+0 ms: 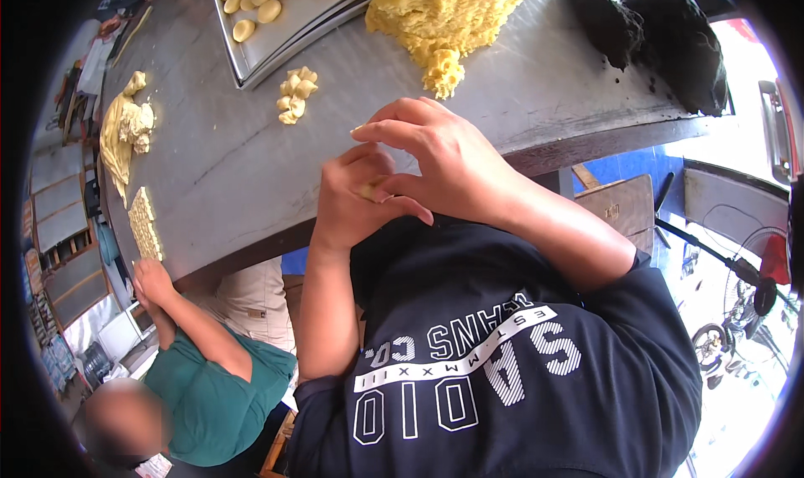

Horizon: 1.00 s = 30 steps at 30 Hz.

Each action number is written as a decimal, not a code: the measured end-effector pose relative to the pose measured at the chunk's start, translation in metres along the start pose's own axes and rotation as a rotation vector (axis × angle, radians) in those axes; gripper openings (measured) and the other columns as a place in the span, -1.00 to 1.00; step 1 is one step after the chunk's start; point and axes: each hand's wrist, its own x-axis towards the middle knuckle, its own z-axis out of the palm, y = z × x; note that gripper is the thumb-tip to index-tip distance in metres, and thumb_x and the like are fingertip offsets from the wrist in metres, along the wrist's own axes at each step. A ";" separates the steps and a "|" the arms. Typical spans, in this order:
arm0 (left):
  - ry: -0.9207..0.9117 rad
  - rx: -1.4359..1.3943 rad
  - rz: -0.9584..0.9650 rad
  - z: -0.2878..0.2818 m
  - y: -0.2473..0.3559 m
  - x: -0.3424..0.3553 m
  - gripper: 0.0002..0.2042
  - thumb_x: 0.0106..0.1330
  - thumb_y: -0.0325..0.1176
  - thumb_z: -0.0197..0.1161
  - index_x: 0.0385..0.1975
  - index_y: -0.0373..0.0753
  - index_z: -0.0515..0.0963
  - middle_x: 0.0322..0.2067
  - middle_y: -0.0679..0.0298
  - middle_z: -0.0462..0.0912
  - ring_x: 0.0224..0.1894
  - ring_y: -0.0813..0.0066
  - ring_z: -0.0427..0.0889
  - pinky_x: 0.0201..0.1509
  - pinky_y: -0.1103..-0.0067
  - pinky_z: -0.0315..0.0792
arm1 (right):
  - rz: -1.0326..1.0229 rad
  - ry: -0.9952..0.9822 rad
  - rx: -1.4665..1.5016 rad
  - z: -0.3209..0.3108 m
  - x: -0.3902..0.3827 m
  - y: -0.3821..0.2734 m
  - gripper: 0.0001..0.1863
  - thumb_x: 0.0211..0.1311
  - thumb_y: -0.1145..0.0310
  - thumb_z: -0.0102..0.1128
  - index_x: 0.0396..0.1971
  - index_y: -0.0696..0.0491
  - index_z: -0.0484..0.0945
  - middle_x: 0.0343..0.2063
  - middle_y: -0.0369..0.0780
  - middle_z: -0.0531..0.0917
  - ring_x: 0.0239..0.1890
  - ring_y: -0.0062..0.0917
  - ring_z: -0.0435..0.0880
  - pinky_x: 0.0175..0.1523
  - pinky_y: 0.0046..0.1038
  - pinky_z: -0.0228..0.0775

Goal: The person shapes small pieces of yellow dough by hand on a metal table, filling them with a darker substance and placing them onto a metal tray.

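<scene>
Cupping a small yellow dough piece (pixel 367 192), the left hand (pixel 337 200) is positioned at the near edge of the grey table (pixel 218 164), thumb extended right; how tightly its fingers close cannot be determined. The right hand (pixel 444 151) arches above it, fingers spread from the thumb, with the thumb tip at the piece. Far of the hands lies a large yellow dough mass (pixel 444 17); a dark mass (pixel 677 47) lies far right. Far left, a metal tray (pixel 243 74) carries round dough pieces (pixel 269 11). A small cluster of shaped pieces (pixel 295 97) lies near the tray.
</scene>
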 end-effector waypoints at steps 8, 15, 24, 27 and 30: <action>-0.154 0.031 0.000 -0.010 -0.006 0.001 -0.55 0.32 -0.04 0.72 -0.41 -0.22 0.58 -0.51 0.28 0.58 -0.45 0.30 0.57 -0.30 0.41 0.52 | -0.062 -0.179 -0.018 -0.040 0.017 0.006 -0.55 0.23 0.39 0.60 0.14 0.09 0.82 0.11 -0.16 0.81 0.20 -0.13 0.78 0.29 -0.19 0.69; -0.032 -0.652 -0.257 -0.024 -0.031 -0.001 -0.56 0.42 -0.05 0.69 -0.38 -0.15 0.53 -0.35 0.35 0.57 -0.26 0.57 0.52 -0.16 0.57 0.39 | -0.207 0.032 -0.649 -0.049 0.020 0.060 -0.92 0.31 0.43 0.32 -0.34 0.05 0.76 -0.12 -0.16 0.71 0.03 -0.28 0.76 0.08 -0.25 0.74; 0.031 -0.696 -0.307 -0.025 -0.025 -0.004 -0.41 0.50 0.14 0.57 -0.55 -0.24 0.55 -0.37 0.11 0.70 -0.38 0.49 0.62 -0.33 0.54 0.50 | -0.197 0.058 -0.581 -0.037 0.004 0.047 -0.81 0.27 0.40 0.38 -0.14 0.07 0.78 -0.04 -0.18 0.73 0.09 -0.26 0.73 0.19 -0.22 0.71; 0.101 -0.776 -0.323 -0.021 -0.030 -0.002 -0.34 0.59 0.31 0.35 -0.52 -0.23 0.53 -0.43 0.20 0.59 -0.43 0.50 0.54 -0.37 0.56 0.41 | -0.334 0.072 -0.829 -0.041 0.047 0.015 -0.79 0.16 0.33 0.35 -0.27 0.14 0.74 -0.15 -0.18 0.65 0.02 -0.33 0.66 0.14 -0.36 0.70; 0.129 -0.701 -0.307 -0.021 -0.030 -0.005 -0.34 0.61 0.31 0.29 -0.50 -0.22 0.52 -0.45 0.24 0.53 -0.45 0.52 0.50 -0.39 0.58 0.35 | -0.477 0.131 -1.107 -0.040 0.089 0.013 -0.79 0.11 0.31 0.36 -0.34 0.14 0.76 -0.17 -0.17 0.66 -0.01 -0.33 0.64 0.12 -0.40 0.65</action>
